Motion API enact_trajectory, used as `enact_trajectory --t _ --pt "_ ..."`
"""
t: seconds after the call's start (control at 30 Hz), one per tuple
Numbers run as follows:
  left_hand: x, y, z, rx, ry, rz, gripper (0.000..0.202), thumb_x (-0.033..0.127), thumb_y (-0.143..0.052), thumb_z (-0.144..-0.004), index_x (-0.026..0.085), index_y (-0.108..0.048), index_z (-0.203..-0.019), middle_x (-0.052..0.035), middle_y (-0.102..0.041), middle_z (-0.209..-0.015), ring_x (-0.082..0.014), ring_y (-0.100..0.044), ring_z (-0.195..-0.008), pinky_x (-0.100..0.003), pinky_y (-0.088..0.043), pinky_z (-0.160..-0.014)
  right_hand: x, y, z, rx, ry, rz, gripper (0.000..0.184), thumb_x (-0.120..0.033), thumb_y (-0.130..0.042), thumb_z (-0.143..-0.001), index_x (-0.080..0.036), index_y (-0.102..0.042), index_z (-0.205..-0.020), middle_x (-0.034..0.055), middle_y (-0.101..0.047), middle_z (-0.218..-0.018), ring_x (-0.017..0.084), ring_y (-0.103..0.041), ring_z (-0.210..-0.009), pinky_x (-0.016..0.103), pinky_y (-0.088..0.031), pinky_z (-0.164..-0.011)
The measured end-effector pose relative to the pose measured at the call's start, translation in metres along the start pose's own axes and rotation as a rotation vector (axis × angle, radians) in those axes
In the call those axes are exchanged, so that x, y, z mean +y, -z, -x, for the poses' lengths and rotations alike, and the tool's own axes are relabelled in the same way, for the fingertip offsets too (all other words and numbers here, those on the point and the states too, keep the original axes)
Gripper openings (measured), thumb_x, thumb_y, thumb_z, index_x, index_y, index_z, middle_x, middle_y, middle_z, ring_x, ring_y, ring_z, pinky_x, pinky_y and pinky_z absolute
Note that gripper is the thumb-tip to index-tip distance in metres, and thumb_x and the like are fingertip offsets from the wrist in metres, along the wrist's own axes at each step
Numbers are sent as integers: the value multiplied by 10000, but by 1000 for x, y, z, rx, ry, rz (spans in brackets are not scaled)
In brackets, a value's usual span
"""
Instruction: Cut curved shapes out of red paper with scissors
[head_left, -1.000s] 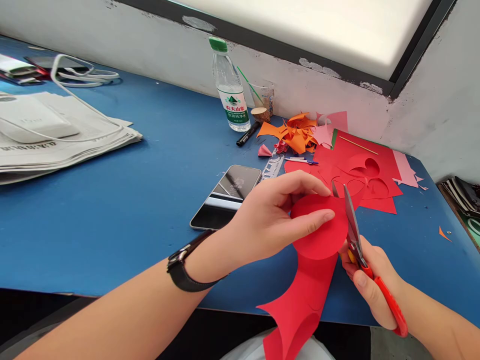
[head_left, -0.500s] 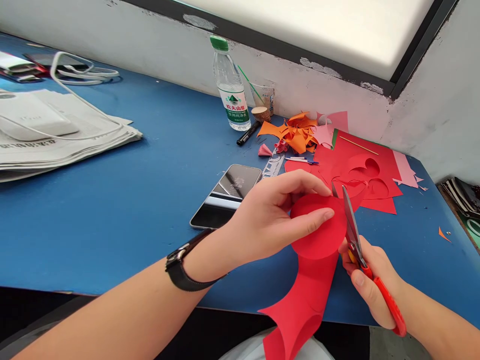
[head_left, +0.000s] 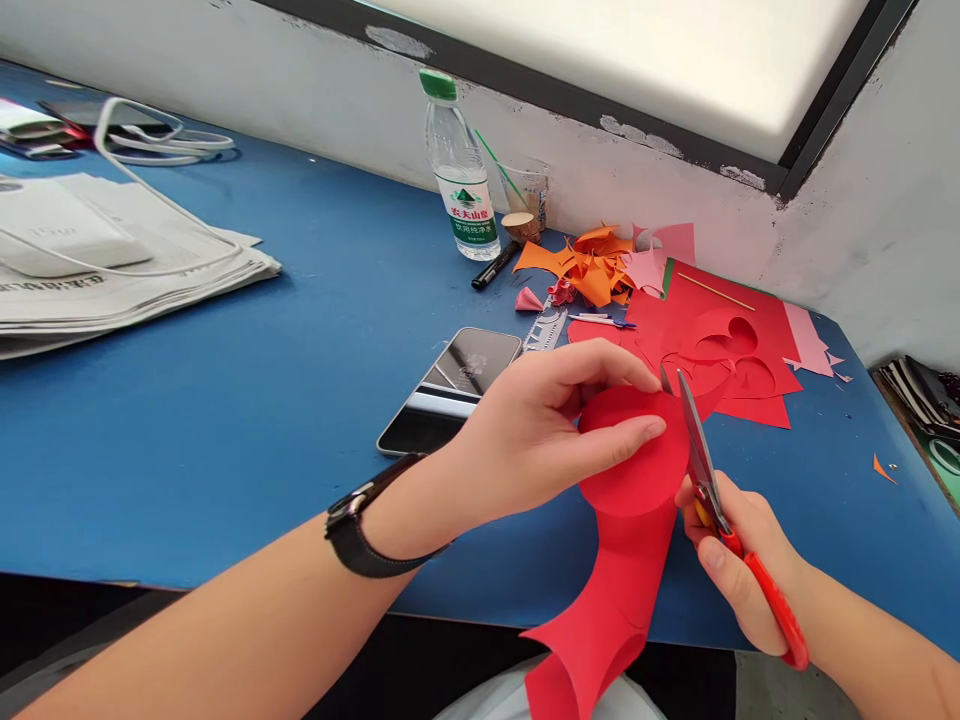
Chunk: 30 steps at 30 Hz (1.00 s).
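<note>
Between the thumb and fingers of my left hand [head_left: 555, 425] is a round-edged piece of red paper [head_left: 637, 470], with the thumb lying across its top. From it a cut-out strip of red paper [head_left: 622, 580] hangs down past the table's front edge. My right hand [head_left: 742, 560] grips red-handled scissors [head_left: 705, 465], thumb in one loop. Their blades are slightly apart and point away from me, at the paper's right edge close to my left fingertips. The lower blade is partly hidden by the paper.
A phone [head_left: 450, 390] lies left of my left hand. Behind are a water bottle [head_left: 469, 200], a black marker [head_left: 495, 266], orange paper scraps [head_left: 596, 272] and red paper sheets [head_left: 757, 325]. Newspapers [head_left: 150, 290] and a white cable [head_left: 172, 150] lie at left.
The scissor blades have closed a little at the paper's edge. Both hands and the red paper are otherwise nearly where they were; the whole view has shifted very slightly.
</note>
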<state>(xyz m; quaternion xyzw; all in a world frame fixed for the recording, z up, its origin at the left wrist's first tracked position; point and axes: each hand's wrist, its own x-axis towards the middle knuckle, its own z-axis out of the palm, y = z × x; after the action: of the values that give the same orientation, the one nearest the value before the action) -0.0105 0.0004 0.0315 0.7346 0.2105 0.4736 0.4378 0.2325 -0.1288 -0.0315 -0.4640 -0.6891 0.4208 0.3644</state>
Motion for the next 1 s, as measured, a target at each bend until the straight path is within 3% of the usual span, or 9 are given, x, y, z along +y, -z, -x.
enact_trajectory --t 0.23,0.4,0.67,1.0 --pt "-1 2 -1 -9 -9 -13 163 162 -840 -880 276 -789 -984 -41 -874 -1002 -218 -800 -866 -347 -688 -764 -1 2 -1 -16 12 9 150 -454 -641 -1117 -307 -615 -1126 -59 -514 -827 162 -395 -635 315 -331 -571" --pt "-1 2 -2 -2 -2 -37 140 185 -840 -876 276 -811 -978 -45 -876 -978 -231 -802 -846 -352 -689 -732 -2 2 -1 -17 8 18 179 -478 -638 -1126 -307 -627 -1176 -68 -506 -805 155 -386 -623 306 -316 -558" --pt "2 3 -4 -1 -49 -68 187 129 -813 -883 287 -830 -980 -41 -883 -1007 -250 -821 -892 -395 -709 -816 -2 1 -1 6 -16 41 212 -509 -609 -1134 -302 -624 -1179 -78 -514 -797 134 -360 -586 291 -299 -536" --pt "0 4 -1 38 28 -119 144 218 -831 -886 289 -833 -1012 -60 -870 -1002 -278 -818 -909 -419 -714 -820 0 1 0 19 -12 82 244 -516 -610 -1121 -277 -603 -1078 -71 -502 -780 152 -400 -611 300 -353 -559"
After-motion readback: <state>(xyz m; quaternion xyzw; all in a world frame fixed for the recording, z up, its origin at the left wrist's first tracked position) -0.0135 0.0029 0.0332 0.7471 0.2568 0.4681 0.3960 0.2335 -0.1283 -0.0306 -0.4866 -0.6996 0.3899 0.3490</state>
